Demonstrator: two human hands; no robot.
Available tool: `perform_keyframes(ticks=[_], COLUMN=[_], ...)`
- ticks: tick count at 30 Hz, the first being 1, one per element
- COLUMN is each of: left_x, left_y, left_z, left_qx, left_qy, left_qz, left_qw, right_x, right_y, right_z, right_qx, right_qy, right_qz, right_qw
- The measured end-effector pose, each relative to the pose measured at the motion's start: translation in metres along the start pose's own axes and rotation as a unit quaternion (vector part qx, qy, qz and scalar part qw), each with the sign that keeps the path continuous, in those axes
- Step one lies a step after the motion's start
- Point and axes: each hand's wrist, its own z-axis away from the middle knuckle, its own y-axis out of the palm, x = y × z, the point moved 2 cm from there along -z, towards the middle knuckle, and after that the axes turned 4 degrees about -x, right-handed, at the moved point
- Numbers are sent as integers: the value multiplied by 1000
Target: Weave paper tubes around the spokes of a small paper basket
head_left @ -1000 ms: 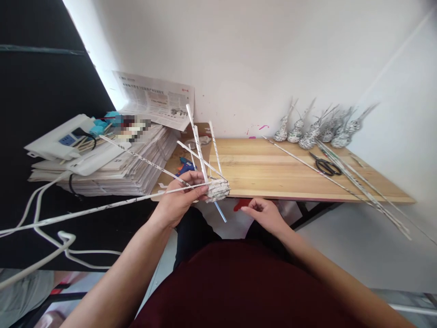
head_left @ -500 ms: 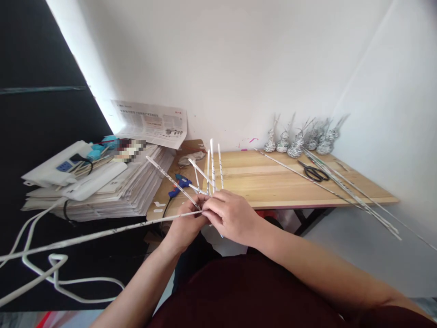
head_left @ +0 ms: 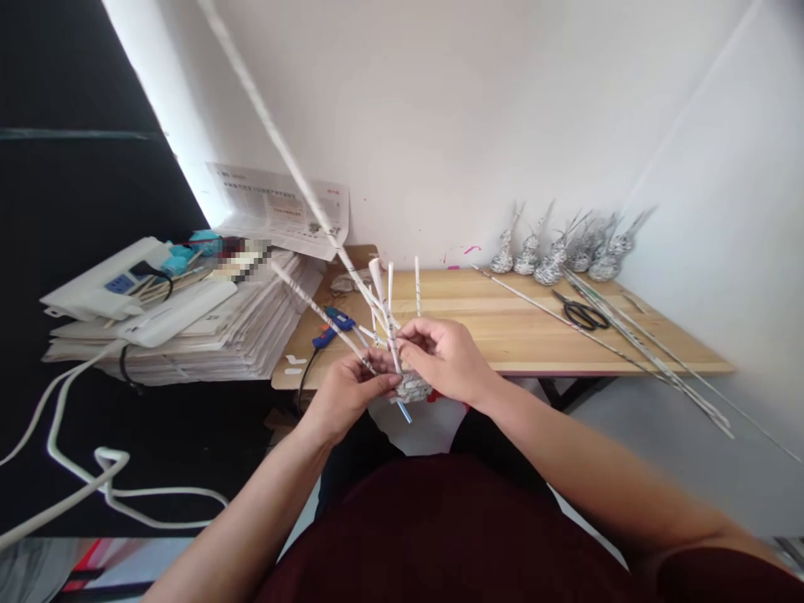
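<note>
Between my hands is a small woven newspaper basket (head_left: 414, 387), with several rolled-paper stakes (head_left: 418, 285) sticking up and outward from it. My left hand (head_left: 352, 389) is closed on its left side, thumb at the front wall. My right hand (head_left: 443, 356) pinches at the base of the upright stakes on the right side; its fingertips are partly hidden. One long paper tube (head_left: 270, 126) rises from the weave up to the left, past the top of the view. Below the basket pokes a short blue-and-white stick (head_left: 405, 412).
A blue glue gun (head_left: 332, 327) lies left on the wooden table (head_left: 521, 343). Black scissors (head_left: 584, 313) and long paper tubes (head_left: 653, 356) lie right, before several woven gourd shapes (head_left: 553, 260). A paper stack (head_left: 188, 352) carries a white power strip (head_left: 106, 280).
The long paper tube has swung from pointing low left to rising up-left. My right hand has shifted slightly right and up, and the woven wall now shows between my hands.
</note>
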Motion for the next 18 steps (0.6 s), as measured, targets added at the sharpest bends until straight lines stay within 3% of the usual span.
perform_keyframes(ticks=[5, 11, 15, 18], left_x=[-8, -11, -14, -18], left_y=[-6, -15, -19, -18], left_z=[0, 0, 1, 2], left_qx=[9, 65, 62, 58], left_qy=[1, -5, 3, -3], left_qz=[-3, -2, 1, 14], left_qw=[1000, 998, 998, 998], right_x=[6, 16, 1, -13], right_y=[-1, -20, -37, -38], right_z=[2, 4, 8, 17], right_qx=[92, 68, 61, 75], right_qy=[-29, -67, -29, -15], right_qz=[25, 44, 91, 115], right_qw=[995, 994, 994, 990])
